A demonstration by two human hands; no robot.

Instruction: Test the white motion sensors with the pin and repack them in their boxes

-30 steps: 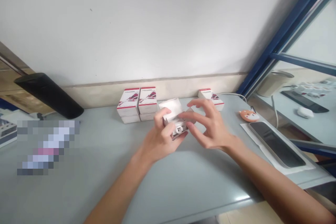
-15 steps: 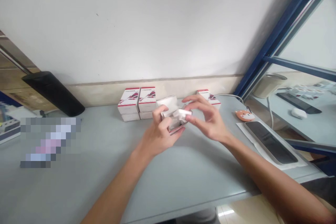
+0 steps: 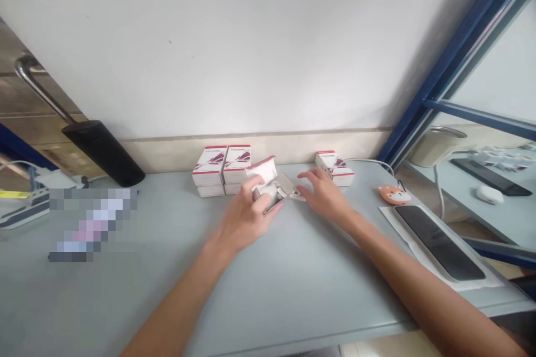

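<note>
Gripping open white carton (image 3: 268, 192) in left hand (image 3: 247, 215), fingers curled round it, red-edged flap up; right hand (image 3: 320, 195) half open, holding nothing, just beside carton, red-and-white boxes (image 3: 209, 170) behind.

The right hand (image 3: 322, 195) has let go of the open white cardboard box (image 3: 285, 186) and moved rightward. The box now gapes wider in the left hand (image 3: 247, 217).

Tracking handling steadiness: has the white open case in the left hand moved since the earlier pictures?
Yes, slightly: the white open case now sits further left, closer to the stacked red-and-white cardboard boxes.
</note>
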